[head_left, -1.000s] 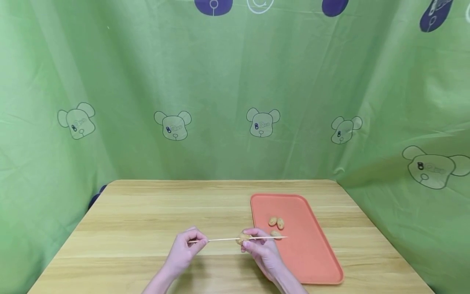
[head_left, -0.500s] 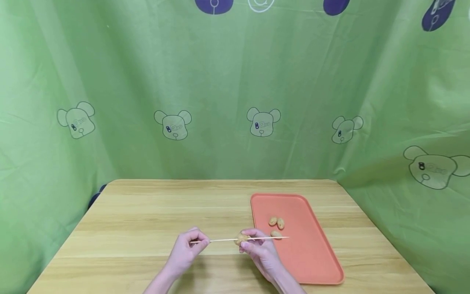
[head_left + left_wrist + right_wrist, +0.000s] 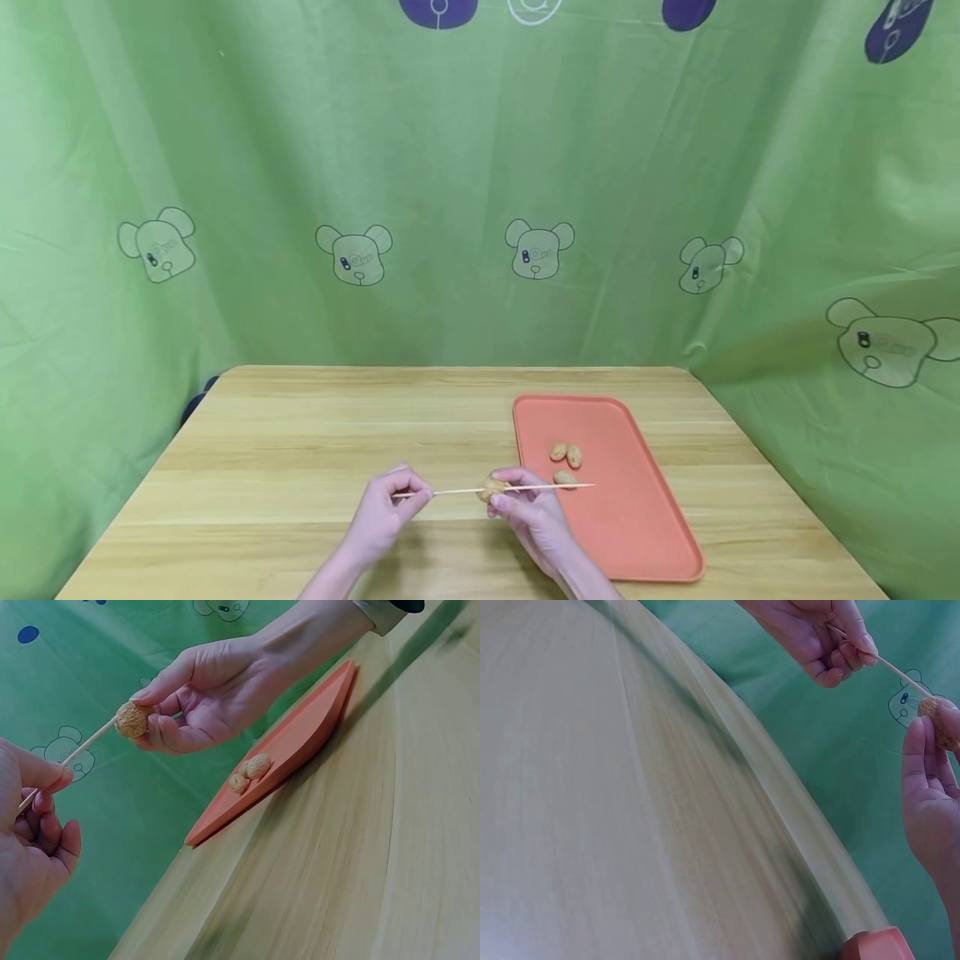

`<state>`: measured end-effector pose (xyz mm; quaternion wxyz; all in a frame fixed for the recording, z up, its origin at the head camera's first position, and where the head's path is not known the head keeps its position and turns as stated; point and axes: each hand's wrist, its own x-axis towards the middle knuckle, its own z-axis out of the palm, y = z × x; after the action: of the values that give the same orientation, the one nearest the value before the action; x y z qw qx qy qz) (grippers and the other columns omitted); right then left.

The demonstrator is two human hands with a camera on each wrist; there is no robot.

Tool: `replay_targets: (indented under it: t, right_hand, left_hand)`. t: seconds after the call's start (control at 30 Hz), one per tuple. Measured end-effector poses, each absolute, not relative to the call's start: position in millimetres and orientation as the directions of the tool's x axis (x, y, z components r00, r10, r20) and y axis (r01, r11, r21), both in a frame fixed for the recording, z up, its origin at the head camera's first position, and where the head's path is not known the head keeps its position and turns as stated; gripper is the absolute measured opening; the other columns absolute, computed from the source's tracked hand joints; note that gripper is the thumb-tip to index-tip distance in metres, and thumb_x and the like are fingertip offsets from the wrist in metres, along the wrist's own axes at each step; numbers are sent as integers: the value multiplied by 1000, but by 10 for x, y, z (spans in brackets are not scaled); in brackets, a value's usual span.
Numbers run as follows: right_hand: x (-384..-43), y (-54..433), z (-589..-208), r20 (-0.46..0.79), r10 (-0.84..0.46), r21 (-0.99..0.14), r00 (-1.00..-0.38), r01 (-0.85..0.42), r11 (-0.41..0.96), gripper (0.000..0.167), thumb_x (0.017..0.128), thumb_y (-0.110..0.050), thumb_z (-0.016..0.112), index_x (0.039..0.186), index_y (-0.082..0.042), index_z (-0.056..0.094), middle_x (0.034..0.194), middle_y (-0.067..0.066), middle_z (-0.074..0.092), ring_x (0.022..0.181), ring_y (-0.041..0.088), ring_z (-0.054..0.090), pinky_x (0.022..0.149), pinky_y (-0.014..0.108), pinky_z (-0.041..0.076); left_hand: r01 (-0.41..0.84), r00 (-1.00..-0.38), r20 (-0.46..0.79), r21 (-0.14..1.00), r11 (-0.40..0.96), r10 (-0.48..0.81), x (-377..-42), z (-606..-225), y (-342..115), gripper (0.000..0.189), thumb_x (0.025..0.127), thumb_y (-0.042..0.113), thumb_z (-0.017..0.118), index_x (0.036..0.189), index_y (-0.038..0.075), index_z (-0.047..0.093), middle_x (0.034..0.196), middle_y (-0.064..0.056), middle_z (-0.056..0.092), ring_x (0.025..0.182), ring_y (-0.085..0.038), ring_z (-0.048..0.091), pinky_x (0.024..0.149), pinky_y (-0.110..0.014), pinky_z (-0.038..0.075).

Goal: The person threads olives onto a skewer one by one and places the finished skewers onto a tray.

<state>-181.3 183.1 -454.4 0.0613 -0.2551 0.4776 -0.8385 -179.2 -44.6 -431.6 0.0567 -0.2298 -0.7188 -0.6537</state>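
Observation:
A thin wooden skewer (image 3: 457, 491) runs level between the two hands and passes through a wrinkled golden-brown ball (image 3: 491, 488). Its pointed end sticks out to the right, above the tray. With thumb and fingertips, my left hand (image 3: 382, 510) pinches the skewer near its blunt end. The right hand (image 3: 534, 512) holds the ball between thumb and fingers, its rough surface plain in the left wrist view (image 3: 133, 720). Several similar brown balls (image 3: 558, 452) lie on the orange tray (image 3: 622, 517), one of them (image 3: 564, 479) partly behind the skewer.
The tray stands on the right part of a light wooden table (image 3: 300, 450), partly under the right hand. Behind and at both sides hangs a green curtain (image 3: 450, 167) printed with bear heads.
My left hand has shifted slightly right and the ball slightly left, so they are closer. More of the skewer's pointed end shows beyond the ball. Both grips stay the same.

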Motion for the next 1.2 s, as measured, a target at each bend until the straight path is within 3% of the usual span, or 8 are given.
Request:
replay_targets:
  t: [0.3, 1.2]
  right_hand:
    - [-1806, 1812, -4549, 368, -351, -823, -861, -126, -554, 35, 83, 16, 49, 104, -7, 63, 95, 5, 67, 81, 12, 63, 75, 23, 51]
    - [-1798, 1679, -4546, 307, -350, -857, -885, -97, -506, 29, 82, 13, 54, 102, -7, 62, 93, 4, 66, 78, 11, 63, 75, 24, 51]
  left_hand:
    - [381, -901, 356, 923, 61, 248, -1784, -4314, -414, 5, 82, -2, 62, 79, 0, 65, 76, -3, 55, 75, -9, 49, 69, -23, 44]
    - [285, -937, 249, 951, 120, 246, -1782, -4325, -411, 7, 82, 2, 64, 84, -4, 66, 77, -2, 55, 74, -10, 49, 71, -24, 42]
